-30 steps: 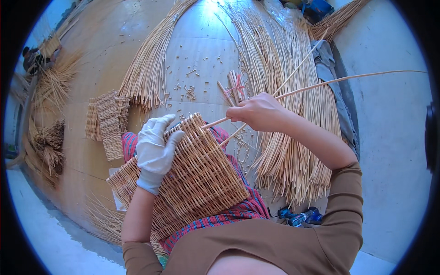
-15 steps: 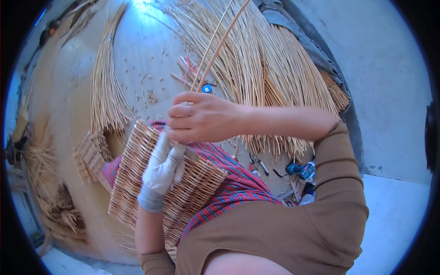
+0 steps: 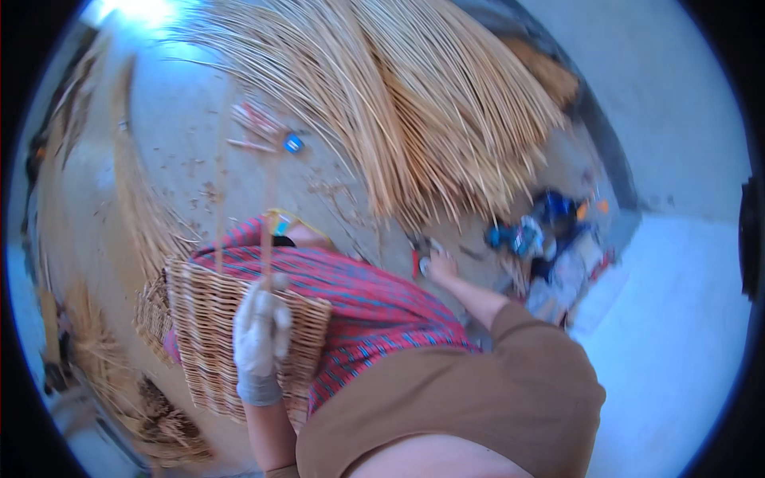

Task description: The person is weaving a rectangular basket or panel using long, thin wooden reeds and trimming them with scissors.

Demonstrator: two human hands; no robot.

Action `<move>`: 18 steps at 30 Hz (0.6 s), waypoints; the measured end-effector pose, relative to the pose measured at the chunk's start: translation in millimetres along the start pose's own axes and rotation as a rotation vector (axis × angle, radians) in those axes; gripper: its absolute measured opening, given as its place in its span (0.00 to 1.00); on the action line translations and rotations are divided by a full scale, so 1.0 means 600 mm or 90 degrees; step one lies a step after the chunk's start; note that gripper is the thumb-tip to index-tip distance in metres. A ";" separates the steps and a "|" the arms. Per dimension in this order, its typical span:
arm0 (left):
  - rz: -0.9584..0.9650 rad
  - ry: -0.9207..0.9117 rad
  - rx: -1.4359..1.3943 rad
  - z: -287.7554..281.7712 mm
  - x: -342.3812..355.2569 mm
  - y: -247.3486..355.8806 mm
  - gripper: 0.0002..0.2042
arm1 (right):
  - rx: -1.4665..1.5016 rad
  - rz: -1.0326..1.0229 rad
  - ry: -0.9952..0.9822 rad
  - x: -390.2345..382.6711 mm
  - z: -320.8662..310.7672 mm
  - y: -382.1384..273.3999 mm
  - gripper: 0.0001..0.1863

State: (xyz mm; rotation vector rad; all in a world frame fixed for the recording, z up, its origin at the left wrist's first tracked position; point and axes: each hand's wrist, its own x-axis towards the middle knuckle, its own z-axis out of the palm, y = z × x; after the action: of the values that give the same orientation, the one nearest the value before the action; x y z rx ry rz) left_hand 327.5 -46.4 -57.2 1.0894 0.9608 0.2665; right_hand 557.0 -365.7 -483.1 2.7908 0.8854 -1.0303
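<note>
My gloved left hand [image 3: 260, 327] is closed on pale rods [image 3: 265, 253] rising beside a woven wicker piece [image 3: 203, 334], which rests against the red striped cloth [image 3: 358, 291] over my lap. My right hand [image 3: 443, 267] is down at the floor, at a small red and metal hand tool [image 3: 416, 263]; its fingers are blurred, so I cannot tell whether they grip it.
Long rod bundles [image 3: 414, 119] cover the upper floor, with another bundle [image 3: 147, 223] at left. A blue tape measure [image 3: 292, 143] lies by short tied sticks [image 3: 255, 119]. A power drill [image 3: 514, 237] sits among clutter at right; more woven pieces [image 3: 151, 315] lie at left.
My right hand has left the rods and moved down and right to the floor tool. My left hand now holds the rods by the wicker piece. The view has turned rightward.
</note>
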 end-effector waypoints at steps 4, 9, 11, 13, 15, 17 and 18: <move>0.096 0.103 -0.181 0.042 -0.001 -0.011 0.16 | 0.059 0.137 -0.005 -0.036 -0.006 -0.007 0.52; 0.341 -0.048 -0.368 0.072 0.027 0.010 0.16 | 0.045 0.184 -0.033 -0.036 -0.015 0.004 0.59; 0.354 0.023 -0.372 0.099 0.022 0.015 0.16 | 0.039 0.192 0.006 -0.032 -0.022 -0.023 0.61; 0.390 0.022 -0.225 0.100 0.018 0.012 0.20 | 0.025 0.219 -0.002 -0.024 -0.030 -0.063 0.63; 0.372 0.014 -0.179 0.107 0.018 0.013 0.19 | 0.005 0.242 -0.005 -0.004 -0.029 -0.076 0.64; 0.352 -0.021 -0.136 0.088 0.021 0.013 0.15 | -0.056 0.303 -0.026 0.036 -0.011 -0.086 0.70; 0.358 -0.018 -0.133 0.076 0.023 0.008 0.15 | -0.053 0.297 -0.023 0.048 -0.001 -0.077 0.70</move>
State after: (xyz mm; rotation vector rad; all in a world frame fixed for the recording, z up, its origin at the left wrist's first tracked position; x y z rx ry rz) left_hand 371.8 -64.3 -54.9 1.1476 0.5688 0.7904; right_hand 551.0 -312.7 -493.1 2.6986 0.2402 -0.9338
